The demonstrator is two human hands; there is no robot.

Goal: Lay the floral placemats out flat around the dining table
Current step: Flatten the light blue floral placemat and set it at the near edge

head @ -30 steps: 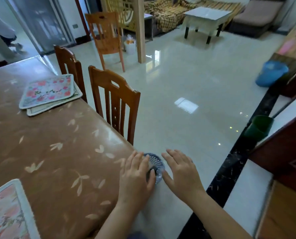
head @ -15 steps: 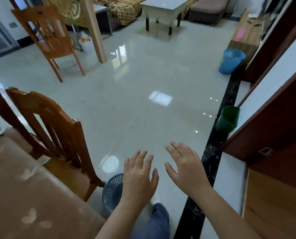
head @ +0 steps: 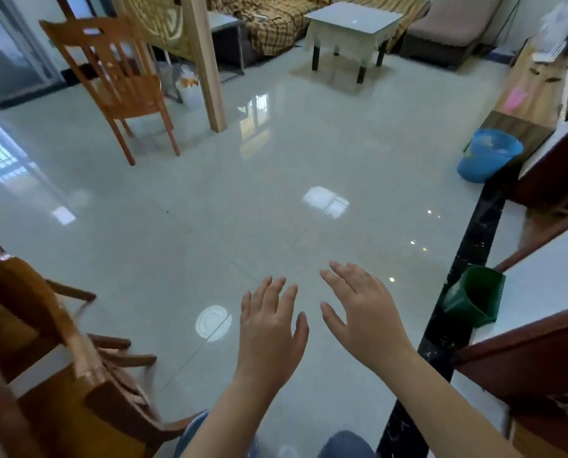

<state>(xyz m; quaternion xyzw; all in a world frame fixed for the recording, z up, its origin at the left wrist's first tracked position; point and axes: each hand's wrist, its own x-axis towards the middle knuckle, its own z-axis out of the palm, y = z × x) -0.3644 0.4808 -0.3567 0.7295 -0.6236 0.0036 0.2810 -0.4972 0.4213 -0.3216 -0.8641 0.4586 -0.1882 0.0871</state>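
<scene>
My left hand (head: 267, 328) and my right hand (head: 362, 312) hover side by side over the shiny tiled floor, palms down, fingers spread, holding nothing. No floral placemat shows in the head view now. The dining table is almost out of frame; only a blurred brown sliver shows at the bottom left corner, next to a wooden dining chair (head: 54, 368).
Another wooden chair (head: 117, 81) stands at the back left beside a wooden post (head: 206, 61). A small white table (head: 352, 24) and sofas sit at the back. A blue bucket (head: 487, 153), a green bin (head: 472, 297) and dark wooden cabinets (head: 540, 352) line the right side.
The view has swung right, away from the table; the placemats and the table top have left the frame. Both hands stay open and empty, now over the floor.
</scene>
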